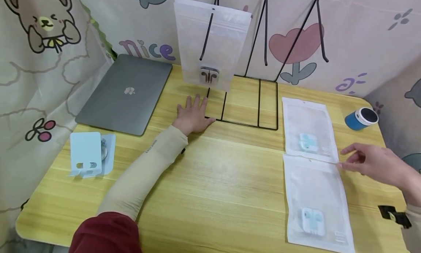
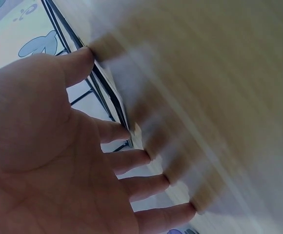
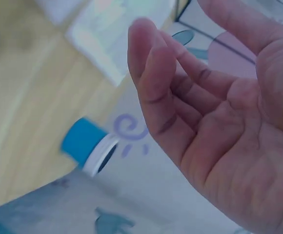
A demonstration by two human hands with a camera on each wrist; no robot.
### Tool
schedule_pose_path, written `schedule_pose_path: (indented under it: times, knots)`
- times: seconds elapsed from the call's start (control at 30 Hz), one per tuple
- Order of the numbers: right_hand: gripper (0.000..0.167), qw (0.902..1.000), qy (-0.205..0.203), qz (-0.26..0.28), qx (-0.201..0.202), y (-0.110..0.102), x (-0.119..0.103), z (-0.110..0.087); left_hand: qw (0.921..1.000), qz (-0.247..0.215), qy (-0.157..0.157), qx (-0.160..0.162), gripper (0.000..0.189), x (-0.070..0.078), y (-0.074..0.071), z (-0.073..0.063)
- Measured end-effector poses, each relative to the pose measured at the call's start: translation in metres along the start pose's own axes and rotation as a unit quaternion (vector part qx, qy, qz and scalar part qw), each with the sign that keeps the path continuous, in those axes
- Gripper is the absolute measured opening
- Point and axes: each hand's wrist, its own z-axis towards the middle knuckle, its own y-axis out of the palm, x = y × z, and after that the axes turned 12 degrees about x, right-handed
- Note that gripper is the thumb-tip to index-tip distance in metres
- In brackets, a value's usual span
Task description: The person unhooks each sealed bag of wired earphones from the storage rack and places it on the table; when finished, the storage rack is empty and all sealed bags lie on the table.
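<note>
My left hand (image 1: 192, 118) rests palm down with fingers spread on the table beside the black wire display rack (image 1: 245, 124), its thumb on the rack's front base bar. A white zip bag (image 1: 213, 37) with earphones in a case (image 1: 209, 75) hangs from a rack hook. To the right lie two similar bags, an upper one (image 1: 306, 118) and a lower one (image 1: 312, 187), each with boxed white earphones. At their adjoining edges is my right hand (image 1: 371, 161), fingers loosely bent. The right wrist view shows its thumb apart from the fingers, nothing between them.
A closed grey laptop (image 1: 126, 92) lies at the back left. In front of it sits a light blue folded card package (image 1: 86, 150) with a small item inside. A blue cylinder with a white and black top (image 1: 361, 118) lies at the back right. Printed cloth hangs behind.
</note>
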Motion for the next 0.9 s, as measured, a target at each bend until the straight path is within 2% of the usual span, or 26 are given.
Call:
schedule_pose_path:
  times: [0.17, 0.27, 0.37, 0.63, 0.9]
  knots:
    - [0.053, 0.9983, -0.049, 0.017, 0.029, -0.01, -0.026, 0.029, 1.0, 0.009, -0.001, -0.003, 0.086, -0.001, 0.001, 0.001]
    - [0.058, 0.9974, -0.057, 0.023, 0.037, -0.011, -0.044, 0.047, 0.9999, 0.01, -0.004, -0.001, 0.086, -0.002, 0.001, 0.001]
    - [0.07, 0.9971, -0.062, 0.011, 0.043, -0.007, -0.06, 0.064, 0.9999, 0.01, -0.004, -0.002, 0.086, -0.001, 0.001, 0.0]
    - [0.089, 0.9935, -0.112, -0.012, 0.02, 0.009, -0.084, 0.107, 0.9999, 0.013, -0.001, -0.004, 0.086, 0.001, 0.002, 0.002]
    - [0.098, 0.9939, -0.108, -0.015, -0.01, 0.029, -0.092, 0.127, 0.9999, 0.014, -0.002, -0.003, 0.086, 0.0, 0.003, 0.002]
